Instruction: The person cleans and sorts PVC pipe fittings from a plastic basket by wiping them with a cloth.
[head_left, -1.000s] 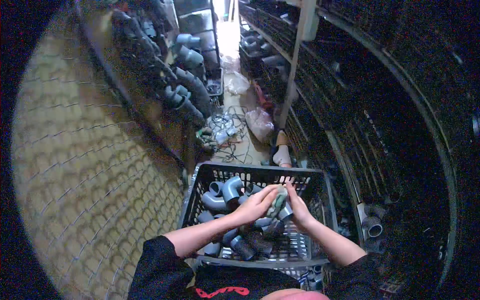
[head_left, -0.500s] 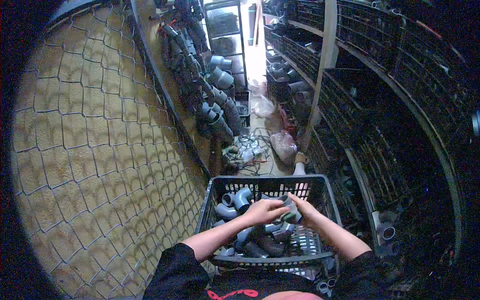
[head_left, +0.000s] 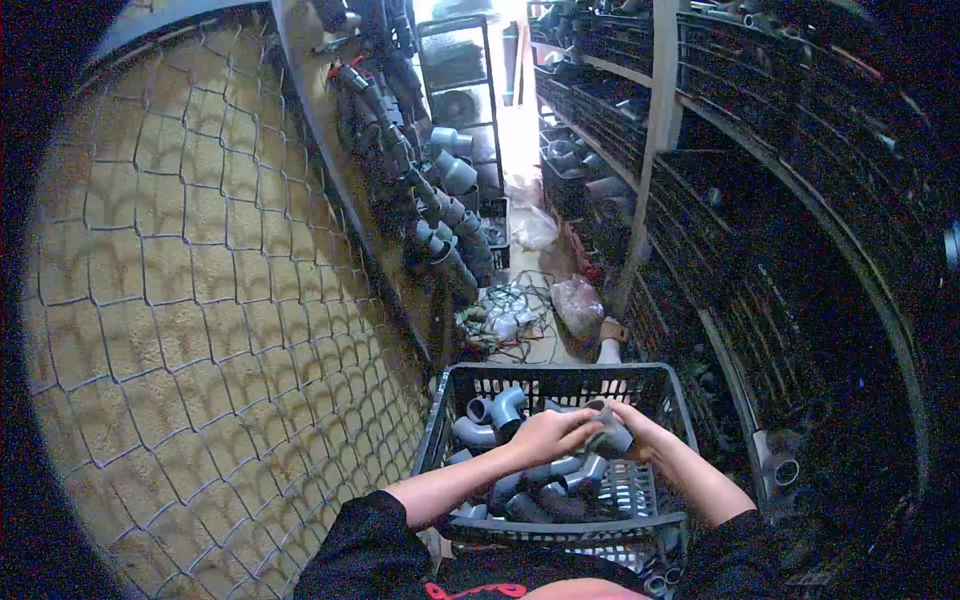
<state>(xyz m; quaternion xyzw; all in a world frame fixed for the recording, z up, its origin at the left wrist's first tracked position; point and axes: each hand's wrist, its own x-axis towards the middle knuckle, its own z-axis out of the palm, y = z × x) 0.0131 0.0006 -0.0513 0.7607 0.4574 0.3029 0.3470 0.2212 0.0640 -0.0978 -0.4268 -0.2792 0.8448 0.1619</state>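
While no writing reads | left hand (head_left: 545, 437), right hand (head_left: 640, 432): both grips hold grey pipe fitting (head_left: 606, 437) | over black crate (head_left: 452, 410)

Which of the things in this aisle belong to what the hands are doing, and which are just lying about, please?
In hand:
- left hand and right hand, both on one grey pipe fitting
- black crate of grey fittings

Lying about:
- hanging pipe elbows
- tangled cables on the floor
- plastic bag
- shelving

No lettering, label, brand or number can be read anywhere here (the view is dim and grainy); a red mark on the person's dark shirt (head_left: 470, 590) shows, but its shape cannot be made out.
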